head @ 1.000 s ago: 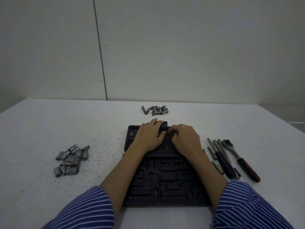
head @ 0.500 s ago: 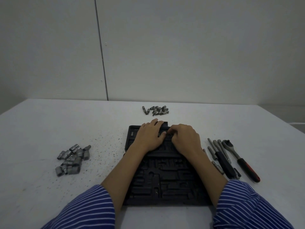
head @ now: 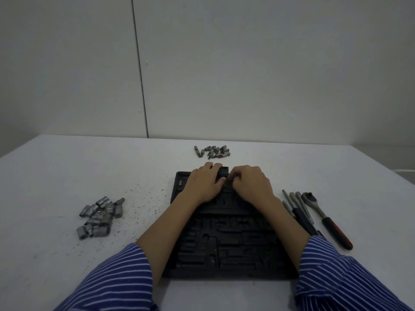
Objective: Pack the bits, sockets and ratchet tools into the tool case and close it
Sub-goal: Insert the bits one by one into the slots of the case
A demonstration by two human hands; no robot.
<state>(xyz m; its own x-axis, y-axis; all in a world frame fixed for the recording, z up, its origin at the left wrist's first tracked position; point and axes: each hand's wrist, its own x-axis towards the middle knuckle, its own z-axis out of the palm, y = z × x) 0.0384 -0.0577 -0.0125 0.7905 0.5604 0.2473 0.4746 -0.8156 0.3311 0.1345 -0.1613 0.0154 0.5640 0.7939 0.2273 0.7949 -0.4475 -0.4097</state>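
L hand (head: 205,182) lies flat, fingers straight, on far end of open black tool case (head: 224,243); R hand (head: 251,184) curled beside it, fingertips pinching smth small, can't tell what.

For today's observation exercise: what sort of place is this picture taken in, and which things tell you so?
Probably a plain indoor work table set up for a sorting job, not a real workshop: a bare white table against blank wall panels, with only a tool case, sockets and a ratchet laid out.
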